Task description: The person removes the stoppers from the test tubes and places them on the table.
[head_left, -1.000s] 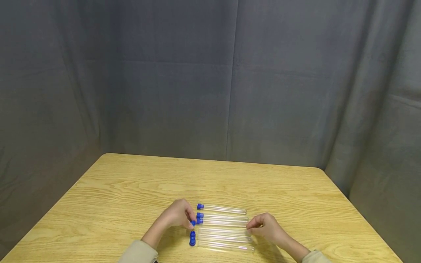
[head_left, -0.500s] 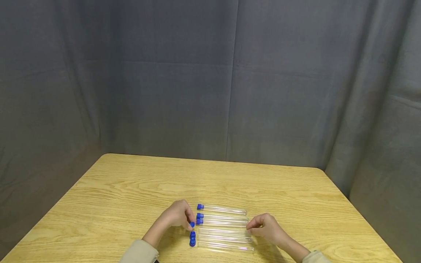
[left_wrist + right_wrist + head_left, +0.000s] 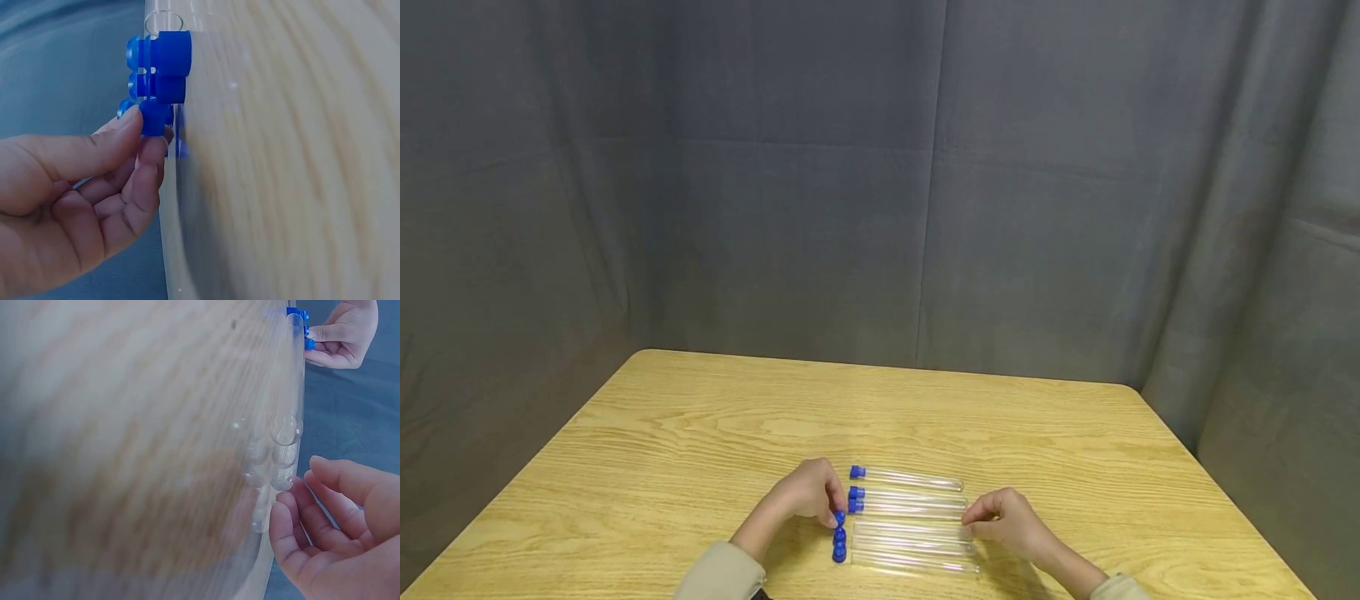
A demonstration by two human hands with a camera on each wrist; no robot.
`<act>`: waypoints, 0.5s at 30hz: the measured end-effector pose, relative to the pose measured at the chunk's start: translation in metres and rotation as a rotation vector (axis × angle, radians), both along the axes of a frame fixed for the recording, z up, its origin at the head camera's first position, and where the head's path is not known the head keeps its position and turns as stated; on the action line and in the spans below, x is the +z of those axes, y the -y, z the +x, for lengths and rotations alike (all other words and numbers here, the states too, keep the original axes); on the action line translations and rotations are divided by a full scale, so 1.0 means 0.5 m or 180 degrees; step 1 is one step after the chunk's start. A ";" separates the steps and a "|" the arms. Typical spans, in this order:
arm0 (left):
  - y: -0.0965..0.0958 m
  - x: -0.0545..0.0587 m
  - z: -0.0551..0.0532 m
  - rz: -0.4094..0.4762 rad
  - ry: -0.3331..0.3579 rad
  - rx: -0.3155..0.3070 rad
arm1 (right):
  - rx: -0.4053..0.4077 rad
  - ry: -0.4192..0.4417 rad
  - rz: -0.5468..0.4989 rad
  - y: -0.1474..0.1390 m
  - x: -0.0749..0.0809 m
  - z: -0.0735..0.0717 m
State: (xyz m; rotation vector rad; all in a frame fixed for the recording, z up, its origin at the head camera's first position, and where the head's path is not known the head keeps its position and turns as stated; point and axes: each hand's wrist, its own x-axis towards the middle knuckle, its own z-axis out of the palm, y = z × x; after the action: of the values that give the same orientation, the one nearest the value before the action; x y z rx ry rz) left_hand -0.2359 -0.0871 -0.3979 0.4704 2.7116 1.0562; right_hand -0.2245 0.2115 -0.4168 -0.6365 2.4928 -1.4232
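My left hand pinches a blue test tube cap between thumb and fingers. It stands in line with two more loose blue caps on the table, right up against the nearer one. To their right lie uncapped glass test tubes, side by side. Farther back are three tubes with blue caps in their left ends. At the tubes' rounded right ends is my right hand, fingers loosely bent, thumb apart from them. Its fingertips are close to a tube end, gripping nothing.
The tubes and caps lie near the front middle of a wood-grain table. Grey curtains hang behind the table and along both its sides.
My left hand has shifted slightly toward the front edge, bringing the pinched cap up against the two loose caps. The right hand has stayed almost still by the tube ends.
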 end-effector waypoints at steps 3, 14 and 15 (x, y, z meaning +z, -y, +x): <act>0.000 -0.002 0.000 -0.0006 -0.0009 -0.0014 | 0.0019 0.0001 -0.0006 0.000 -0.001 0.000; -0.002 -0.003 0.000 0.0018 0.0038 -0.0082 | 0.0034 -0.0016 0.0016 0.000 0.004 0.003; -0.002 -0.002 -0.001 0.0010 0.0050 -0.0089 | 0.0035 -0.0018 0.0035 0.000 0.004 0.003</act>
State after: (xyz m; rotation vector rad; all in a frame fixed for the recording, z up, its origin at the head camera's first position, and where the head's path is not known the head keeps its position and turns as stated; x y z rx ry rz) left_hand -0.2362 -0.0861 -0.3991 0.4968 2.6821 1.0529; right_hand -0.2231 0.2113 -0.4147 -0.6520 2.4959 -1.4051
